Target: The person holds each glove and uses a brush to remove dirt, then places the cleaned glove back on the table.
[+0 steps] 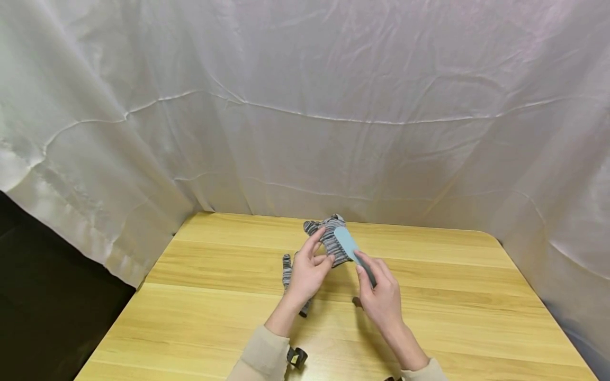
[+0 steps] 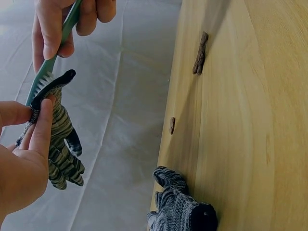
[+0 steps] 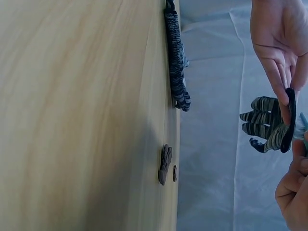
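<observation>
A grey-and-black striped knit glove (image 1: pixel 335 253) is held up above the table by my left hand (image 1: pixel 307 272), which pinches it near its dark cuff. In the left wrist view the fingers of this glove (image 2: pixel 61 125) hang down. My right hand (image 1: pixel 381 293) grips a blue-green brush (image 1: pixel 347 243) by its handle. White bristles (image 2: pixel 43 83) touch the glove near the cuff. A second striped glove (image 2: pixel 175 204) lies on the table, partly hidden behind my left hand in the head view.
On the wooden table (image 1: pixel 205 307) lie a brown, lumpy stick-like piece (image 2: pixel 200 54) and a smaller brown bit (image 2: pixel 172 125). A pale curtain (image 1: pixel 305 159) hangs behind the table's far edge. A small black object (image 1: pixel 297 358) shows beside the left sleeve.
</observation>
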`<action>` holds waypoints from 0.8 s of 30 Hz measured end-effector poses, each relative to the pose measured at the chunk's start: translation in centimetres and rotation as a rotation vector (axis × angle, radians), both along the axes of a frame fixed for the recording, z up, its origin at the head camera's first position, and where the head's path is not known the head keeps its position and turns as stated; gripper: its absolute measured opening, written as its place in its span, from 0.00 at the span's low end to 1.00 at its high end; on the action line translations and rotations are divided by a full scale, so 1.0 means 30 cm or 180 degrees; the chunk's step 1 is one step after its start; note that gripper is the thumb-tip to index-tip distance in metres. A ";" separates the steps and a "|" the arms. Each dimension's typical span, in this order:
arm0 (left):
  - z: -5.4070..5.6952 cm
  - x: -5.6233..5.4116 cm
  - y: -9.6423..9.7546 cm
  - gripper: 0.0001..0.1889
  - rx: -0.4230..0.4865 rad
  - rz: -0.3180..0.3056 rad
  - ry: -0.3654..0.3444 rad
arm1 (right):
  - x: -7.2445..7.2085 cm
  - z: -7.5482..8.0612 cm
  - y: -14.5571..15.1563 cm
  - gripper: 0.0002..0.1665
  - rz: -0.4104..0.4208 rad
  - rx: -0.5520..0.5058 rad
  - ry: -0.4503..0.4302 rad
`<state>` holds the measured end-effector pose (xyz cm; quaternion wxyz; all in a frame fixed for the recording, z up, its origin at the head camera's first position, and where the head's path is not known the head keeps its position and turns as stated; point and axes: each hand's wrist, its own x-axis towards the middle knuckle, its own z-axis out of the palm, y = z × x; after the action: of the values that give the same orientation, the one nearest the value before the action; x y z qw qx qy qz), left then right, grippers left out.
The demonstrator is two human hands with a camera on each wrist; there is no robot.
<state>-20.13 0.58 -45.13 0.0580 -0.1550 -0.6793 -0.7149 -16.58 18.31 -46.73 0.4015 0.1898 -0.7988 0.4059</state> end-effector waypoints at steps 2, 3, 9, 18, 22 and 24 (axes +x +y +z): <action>0.001 0.000 0.001 0.37 0.0016 0.0005 -0.0008 | 0.000 0.000 0.002 0.25 -0.0028 0.0006 -0.0013; 0.002 0.001 0.001 0.37 0.0018 0.0008 -0.0011 | 0.000 0.000 0.003 0.25 -0.0038 0.0010 -0.0015; 0.003 0.003 0.001 0.36 0.0025 0.0004 -0.0008 | -0.001 -0.001 0.006 0.25 -0.0082 0.0033 -0.0007; 0.002 0.000 -0.002 0.37 0.0020 0.0001 -0.0010 | -0.009 -0.006 0.017 0.24 -0.0247 0.0010 -0.0018; 0.001 -0.001 -0.004 0.36 0.0044 -0.0007 0.0009 | -0.011 -0.004 0.027 0.24 -0.0276 -0.0045 -0.0077; 0.002 -0.001 -0.005 0.36 0.0048 -0.0015 0.0012 | -0.011 -0.004 0.031 0.24 -0.0273 -0.0067 -0.0105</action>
<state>-20.17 0.44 -45.08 0.0588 -0.1575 -0.6735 -0.7198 -16.91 19.25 -46.85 0.4073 0.1444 -0.8084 0.3997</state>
